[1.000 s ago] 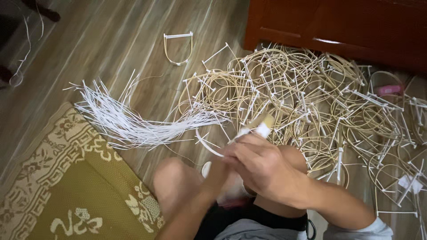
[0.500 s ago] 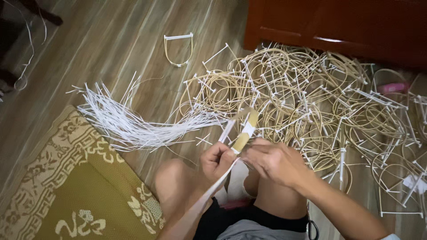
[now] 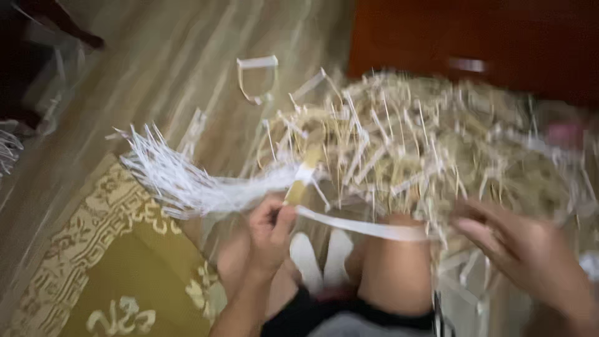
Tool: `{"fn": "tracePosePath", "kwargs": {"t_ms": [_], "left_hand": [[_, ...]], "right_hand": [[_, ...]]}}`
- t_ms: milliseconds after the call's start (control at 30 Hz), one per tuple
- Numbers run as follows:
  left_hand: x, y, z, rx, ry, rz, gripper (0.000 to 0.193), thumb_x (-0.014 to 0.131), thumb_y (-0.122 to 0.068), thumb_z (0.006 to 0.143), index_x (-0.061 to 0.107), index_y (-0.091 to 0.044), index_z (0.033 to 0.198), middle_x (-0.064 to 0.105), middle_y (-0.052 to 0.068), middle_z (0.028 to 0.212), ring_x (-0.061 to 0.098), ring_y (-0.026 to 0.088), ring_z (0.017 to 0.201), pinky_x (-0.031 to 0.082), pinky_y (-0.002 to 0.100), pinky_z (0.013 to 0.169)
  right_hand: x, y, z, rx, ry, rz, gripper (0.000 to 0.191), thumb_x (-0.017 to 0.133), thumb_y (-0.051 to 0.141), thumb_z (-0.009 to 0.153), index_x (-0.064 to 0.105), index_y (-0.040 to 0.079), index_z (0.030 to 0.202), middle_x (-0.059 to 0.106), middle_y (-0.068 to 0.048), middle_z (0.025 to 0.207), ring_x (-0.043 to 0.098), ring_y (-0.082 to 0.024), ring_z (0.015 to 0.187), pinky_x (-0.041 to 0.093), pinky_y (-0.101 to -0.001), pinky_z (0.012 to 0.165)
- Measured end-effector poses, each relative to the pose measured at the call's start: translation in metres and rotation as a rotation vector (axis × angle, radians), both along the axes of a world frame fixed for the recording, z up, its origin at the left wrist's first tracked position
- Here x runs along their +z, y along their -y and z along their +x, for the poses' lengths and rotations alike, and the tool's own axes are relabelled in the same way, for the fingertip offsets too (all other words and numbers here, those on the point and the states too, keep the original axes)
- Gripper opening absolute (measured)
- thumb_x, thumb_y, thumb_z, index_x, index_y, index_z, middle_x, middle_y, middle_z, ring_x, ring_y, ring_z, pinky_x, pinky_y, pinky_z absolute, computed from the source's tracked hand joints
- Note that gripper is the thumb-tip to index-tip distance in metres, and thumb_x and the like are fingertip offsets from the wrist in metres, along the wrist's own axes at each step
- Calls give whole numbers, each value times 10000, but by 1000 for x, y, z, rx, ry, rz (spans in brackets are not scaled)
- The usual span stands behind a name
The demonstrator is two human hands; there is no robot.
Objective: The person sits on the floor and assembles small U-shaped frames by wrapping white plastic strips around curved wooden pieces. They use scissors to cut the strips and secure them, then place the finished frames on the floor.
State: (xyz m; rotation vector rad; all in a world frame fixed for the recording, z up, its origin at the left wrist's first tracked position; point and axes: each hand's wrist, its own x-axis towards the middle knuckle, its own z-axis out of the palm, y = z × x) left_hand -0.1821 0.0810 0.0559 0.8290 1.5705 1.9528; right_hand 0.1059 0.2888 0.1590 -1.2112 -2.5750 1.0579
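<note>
left hand [image 3: 269,234] pinching a tan strip [image 3: 301,178] with a white ribbon [image 3: 362,228] trailing, right hand [image 3: 527,253] hovering, fingers spread loose, beside blurred pile of cane hoops [image 3: 430,143], bundle of white strips [image 3: 181,178] lying on wooden floor [image 3: 156,75]

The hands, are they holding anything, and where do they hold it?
The left hand pinches a tan stick at its lower end, where a white strip trails off. The right hand is blurred, open, holding nothing clear.
</note>
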Motion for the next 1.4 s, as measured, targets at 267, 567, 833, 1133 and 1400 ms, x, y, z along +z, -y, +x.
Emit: {"fn": "tracePosePath", "kwargs": {"t_ms": [267,567,833,1133,1400], "left_hand": [[15,-3,52,-143,23,-49,126,668,-34,995,653,-16,871,615,-13,736,513,35,657,421,220,587],[40,21,63,-661,418,-83,138,633,-90,1047,690,27,1001,746,113,883,564,70,607,443,234,532],[44,17,47,-703,403,-41,175,629,-129,1066,711,26,1057,700,67,886,493,23,634,364,186,563],[42,2,52,-206,-467,-130,119,633,-14,962,717,17,1041,751,111,906,734,168,799,568,300,697],[26,-13,54,-165,-423,-187,116,599,-23,977,680,-13,1060,624,113,727,615,212,608,501,336,544]], "right_hand": [[-23,60,-86,402,-484,157,160,766,177,812,806,128,959,800,-47,752,764,-159,606,567,-280,507],[-63,30,-133,751,-958,206,78,690,77,967,728,93,1033,725,-50,943,730,-190,848,591,-309,718],[-65,24,-161,720,-955,554,167,815,50,848,769,80,1006,647,-41,724,613,-173,597,488,-309,508],[56,84,-83,379,-379,695,399,773,199,750,714,16,1100,685,-146,1112,659,-397,1062,503,-463,942],[-1,61,-92,644,-694,271,207,714,69,845,739,13,1043,750,-115,994,722,-269,952,558,-366,842]]}}
